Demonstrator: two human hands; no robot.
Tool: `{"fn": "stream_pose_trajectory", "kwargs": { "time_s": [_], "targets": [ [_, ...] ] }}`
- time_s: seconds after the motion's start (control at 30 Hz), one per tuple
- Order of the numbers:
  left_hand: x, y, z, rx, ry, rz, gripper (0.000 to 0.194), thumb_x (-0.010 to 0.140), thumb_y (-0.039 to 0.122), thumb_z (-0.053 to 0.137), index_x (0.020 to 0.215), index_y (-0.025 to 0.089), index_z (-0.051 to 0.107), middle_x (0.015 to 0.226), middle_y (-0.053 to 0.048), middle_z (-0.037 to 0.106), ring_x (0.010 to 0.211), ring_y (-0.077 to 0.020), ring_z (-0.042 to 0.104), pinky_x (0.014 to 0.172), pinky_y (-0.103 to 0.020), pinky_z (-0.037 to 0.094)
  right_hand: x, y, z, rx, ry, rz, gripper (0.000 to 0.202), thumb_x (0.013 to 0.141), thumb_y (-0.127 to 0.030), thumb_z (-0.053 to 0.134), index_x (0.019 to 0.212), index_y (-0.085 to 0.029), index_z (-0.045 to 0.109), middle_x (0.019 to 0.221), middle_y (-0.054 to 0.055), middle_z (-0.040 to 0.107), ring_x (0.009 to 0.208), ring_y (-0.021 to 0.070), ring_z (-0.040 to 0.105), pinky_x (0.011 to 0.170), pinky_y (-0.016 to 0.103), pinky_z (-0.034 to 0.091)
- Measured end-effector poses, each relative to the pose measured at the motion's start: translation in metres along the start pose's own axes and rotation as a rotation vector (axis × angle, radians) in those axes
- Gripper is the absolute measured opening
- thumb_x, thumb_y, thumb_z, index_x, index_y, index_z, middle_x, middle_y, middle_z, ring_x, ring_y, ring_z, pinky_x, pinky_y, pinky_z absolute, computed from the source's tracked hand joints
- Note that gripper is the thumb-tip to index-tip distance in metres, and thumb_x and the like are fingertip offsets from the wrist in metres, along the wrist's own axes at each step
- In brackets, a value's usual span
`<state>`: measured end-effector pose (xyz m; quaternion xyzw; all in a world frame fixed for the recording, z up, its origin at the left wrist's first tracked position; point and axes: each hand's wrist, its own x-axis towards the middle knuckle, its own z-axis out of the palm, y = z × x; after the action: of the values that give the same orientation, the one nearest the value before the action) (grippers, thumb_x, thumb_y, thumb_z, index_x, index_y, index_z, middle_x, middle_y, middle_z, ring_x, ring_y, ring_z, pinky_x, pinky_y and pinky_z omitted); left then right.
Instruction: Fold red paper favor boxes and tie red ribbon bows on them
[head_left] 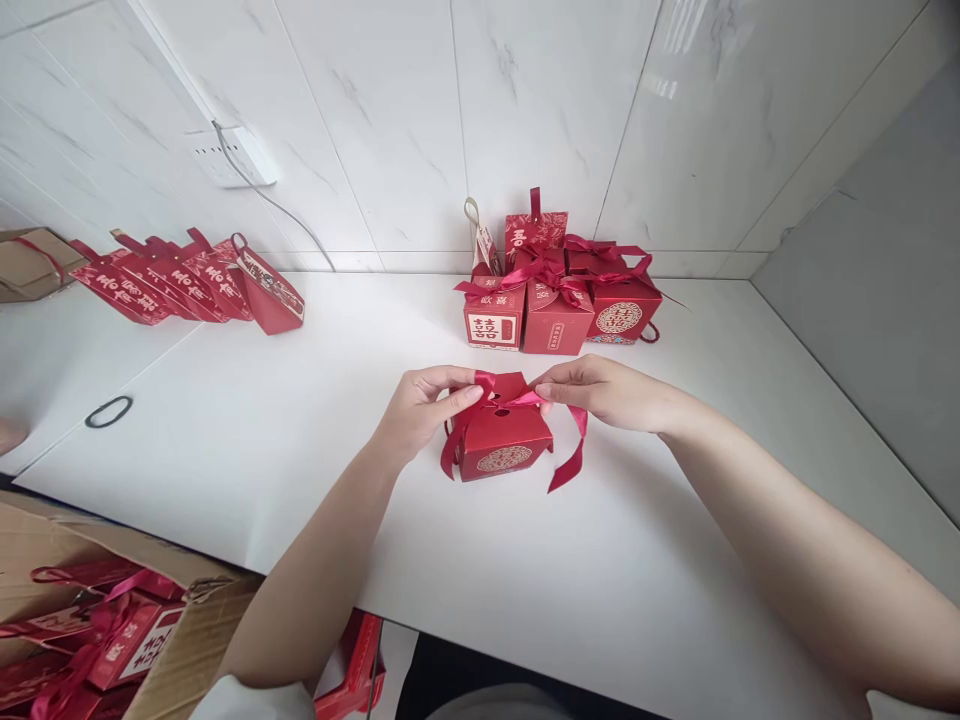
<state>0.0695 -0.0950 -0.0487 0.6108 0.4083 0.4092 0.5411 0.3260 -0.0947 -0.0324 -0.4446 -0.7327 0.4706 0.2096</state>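
Note:
In front of me on the white table stands a red gift box (502,440) with a round gold pattern on its near face. A red ribbon (568,470) runs across the top of the box, its two loose ends hanging at either side. My left hand (435,400) pinches the ribbon at the box's left top edge. Between the thumb and fingers of my right hand (581,390) is the ribbon's other part, at the right of the top. Where the ribbon crosses, a small dark hole shows in the lid.
Behind the box, several finished-looking red boxes with bows (555,310) stand by the wall. Flat red boxes with loops (180,280) lean at the left. A black ring (109,411) lies on the table (300,440). An open carton (202,620) below left holds more red boxes.

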Motion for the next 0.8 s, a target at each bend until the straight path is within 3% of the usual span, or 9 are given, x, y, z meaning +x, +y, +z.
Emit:
{"fn": "stream_pose_trajectory", "kwargs": {
  "time_s": [0.13, 0.23, 0.3, 0.5, 0.7, 0.8],
  "targets": [
    [-0.002, 0.003, 0.003, 0.094, -0.004, -0.019, 0.026, 0.078, 0.037, 0.072, 0.096, 0.019, 0.075, 0.104, -0.008, 0.074, 0.095, -0.0219, 0.067, 0.082, -0.034, 0.054, -0.003, -0.007, 0.005, -0.079, 0.067, -0.048, 0.024, 0.086, -0.046, 0.057, 0.083, -0.025, 0.068, 0.091, 0.003, 0.070, 0.085, 0.0226, 0.062, 0.078, 0.037, 0.046],
    [-0.005, 0.006, 0.004, 0.171, -0.042, -0.016, 0.027, 0.079, 0.039, 0.071, 0.095, 0.018, 0.074, 0.105, -0.009, 0.073, 0.093, -0.0217, 0.067, 0.080, -0.033, 0.054, -0.002, -0.013, 0.014, -0.111, 0.232, -0.172, 0.022, 0.088, -0.046, 0.058, 0.091, -0.025, 0.065, 0.104, 0.003, 0.066, 0.098, 0.0220, 0.059, 0.089, 0.037, 0.043],
    [-0.006, 0.007, 0.004, 0.190, -0.059, -0.018, 0.025, 0.079, 0.038, 0.071, 0.091, 0.017, 0.070, 0.102, -0.008, 0.073, 0.091, -0.0209, 0.067, 0.079, -0.033, 0.054, 0.001, -0.016, 0.024, -0.077, 0.306, -0.217, 0.025, 0.088, -0.047, 0.058, 0.092, -0.024, 0.066, 0.102, 0.004, 0.064, 0.097, 0.0209, 0.059, 0.090, 0.036, 0.042],
    [-0.008, 0.009, 0.006, 0.120, -0.098, -0.043, 0.028, 0.080, 0.035, 0.071, 0.089, 0.021, 0.048, 0.091, -0.004, 0.074, 0.088, -0.0194, 0.068, 0.080, -0.035, 0.053, 0.014, -0.017, 0.046, 0.083, 0.315, -0.279, 0.027, 0.088, -0.047, 0.060, 0.082, -0.022, 0.067, 0.090, 0.003, 0.064, 0.087, 0.0189, 0.060, 0.083, 0.033, 0.045],
    [-0.008, 0.013, -0.003, 0.369, -0.105, 0.072, 0.050, 0.077, 0.039, 0.073, 0.123, 0.025, 0.058, 0.090, -0.004, 0.071, 0.115, -0.0249, 0.059, 0.104, -0.043, 0.040, 0.018, -0.021, 0.048, 0.171, 0.341, -0.305, 0.028, 0.088, -0.048, 0.059, 0.083, -0.021, 0.066, 0.089, 0.003, 0.066, 0.088, 0.0189, 0.061, 0.086, 0.034, 0.046],
    [-0.007, 0.014, -0.006, 0.458, -0.123, 0.077, 0.031, 0.077, 0.044, 0.072, 0.101, 0.025, 0.071, 0.116, -0.007, 0.064, 0.118, -0.0271, 0.055, 0.106, -0.045, 0.039, 0.018, -0.022, 0.047, 0.167, 0.329, -0.296, 0.029, 0.088, -0.049, 0.060, 0.082, -0.021, 0.065, 0.087, 0.003, 0.066, 0.085, 0.0185, 0.061, 0.081, 0.034, 0.047]
  ]
}}
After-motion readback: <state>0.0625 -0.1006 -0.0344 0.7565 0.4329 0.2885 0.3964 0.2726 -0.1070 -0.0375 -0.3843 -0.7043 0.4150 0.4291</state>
